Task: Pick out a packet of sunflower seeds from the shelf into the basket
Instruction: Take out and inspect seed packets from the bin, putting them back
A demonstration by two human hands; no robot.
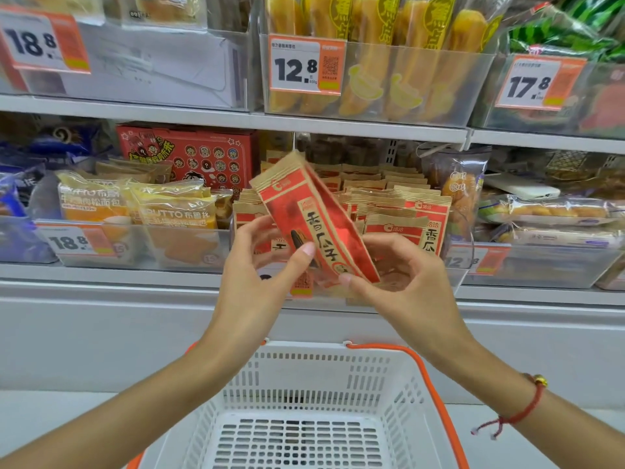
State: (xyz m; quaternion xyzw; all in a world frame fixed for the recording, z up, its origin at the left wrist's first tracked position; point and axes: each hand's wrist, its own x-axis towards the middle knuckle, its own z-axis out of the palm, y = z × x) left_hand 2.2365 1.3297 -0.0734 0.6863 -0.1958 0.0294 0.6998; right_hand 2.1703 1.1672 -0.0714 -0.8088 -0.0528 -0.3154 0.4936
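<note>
Directly below, the white basket [304, 384] waits with nothing inside it. Both the left hand [260, 265] and right hand [399, 265] pinch the tilted sunflower seed packet [314, 218] before the shelf [169, 277]; best lower it straight down, then release.

Between the left hand [260, 265] and right hand [399, 275], a red-and-tan paper sunflower seed packet [314, 218] with black characters; below them, a white slotted plastic basket [304, 401] with orange handles [436, 394]; a red cord bracelet [527, 404] circles the right wrist.

Bright, even light; edges bowed, soft.
</note>
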